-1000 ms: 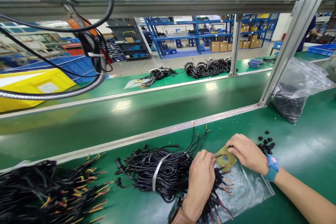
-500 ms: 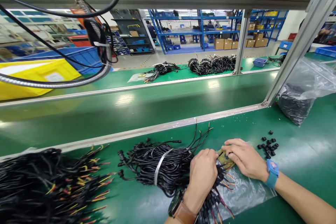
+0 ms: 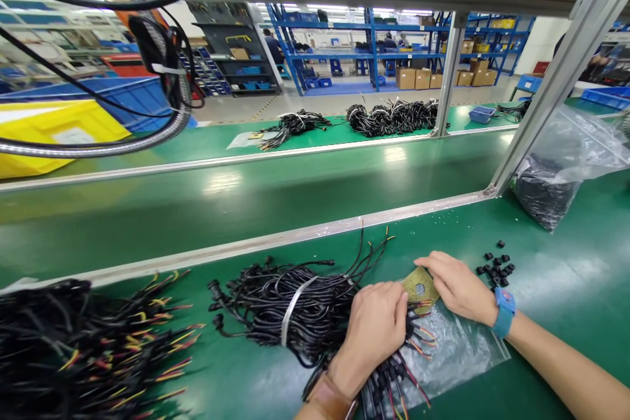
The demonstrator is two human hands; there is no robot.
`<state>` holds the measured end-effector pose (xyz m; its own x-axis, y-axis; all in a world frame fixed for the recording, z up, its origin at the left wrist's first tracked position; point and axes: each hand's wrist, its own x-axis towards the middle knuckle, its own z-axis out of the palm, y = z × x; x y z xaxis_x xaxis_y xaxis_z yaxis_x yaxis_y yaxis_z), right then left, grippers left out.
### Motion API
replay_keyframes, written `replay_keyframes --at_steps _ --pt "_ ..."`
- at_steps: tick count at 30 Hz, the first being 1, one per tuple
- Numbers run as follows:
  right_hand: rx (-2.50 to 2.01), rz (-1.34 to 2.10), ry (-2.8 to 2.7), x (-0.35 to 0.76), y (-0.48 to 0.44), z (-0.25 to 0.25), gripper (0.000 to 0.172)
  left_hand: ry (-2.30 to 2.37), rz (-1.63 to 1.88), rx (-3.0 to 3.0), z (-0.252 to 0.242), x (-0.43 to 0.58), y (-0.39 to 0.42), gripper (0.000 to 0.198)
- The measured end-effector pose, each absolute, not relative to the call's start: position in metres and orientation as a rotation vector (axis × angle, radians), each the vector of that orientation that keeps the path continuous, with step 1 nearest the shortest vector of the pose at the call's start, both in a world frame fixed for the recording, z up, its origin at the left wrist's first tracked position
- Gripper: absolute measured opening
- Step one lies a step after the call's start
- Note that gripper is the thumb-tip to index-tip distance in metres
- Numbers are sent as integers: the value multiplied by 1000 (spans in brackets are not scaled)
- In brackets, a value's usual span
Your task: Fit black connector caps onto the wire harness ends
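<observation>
My left hand (image 3: 377, 321), its fingers curled down and mostly hidden, rests over the right end of a black cable bundle (image 3: 308, 308) tied with a white band. Whatever its fingertips hold cannot be made out. My right hand (image 3: 460, 285) grips the right edge of a flat olive-yellow plate (image 3: 417, 277) with a round hole. That plate lies beside my left fingertips, above stripped wire ends (image 3: 423, 335) and a clear plastic bag (image 3: 457, 354). Several cables with bare ends stick out behind my left hand.
A second heap of black cables (image 3: 63, 348) with coloured wire ends lies at left. Small black caps (image 3: 497, 269) are scattered right of my right hand. A bag of black parts (image 3: 546, 193) stands by the metal post (image 3: 551, 85). A metal rail (image 3: 275, 243) crosses behind the bundle.
My right hand has drawn back slightly from my left, and more of the plate with its hole now shows. The whole view has shifted slightly.
</observation>
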<state>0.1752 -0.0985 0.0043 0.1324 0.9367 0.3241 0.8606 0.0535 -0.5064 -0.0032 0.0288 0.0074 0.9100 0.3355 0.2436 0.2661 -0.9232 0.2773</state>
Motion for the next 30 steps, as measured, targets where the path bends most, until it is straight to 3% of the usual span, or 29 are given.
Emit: replay_keyframes --at_steps 3,8,18,24,30 --pt "-1896 139 -1845 174 -100 5 38 446 439 2823 9 -4 28 26" --pt "-2019 126 -1748 173 -99 7 8 439 506 2689 15 -5 26 18" --pt "-2338 -161 -1564 165 -104 6 25 478 553 2497 8 -9 28 14" --pt "-2422 -148 -1612 156 -107 10 28 482 536 2523 7 -9 27 15" --pt "-2255 -76 -1544 158 -107 19 15 479 508 2542 1 -4 31 21"
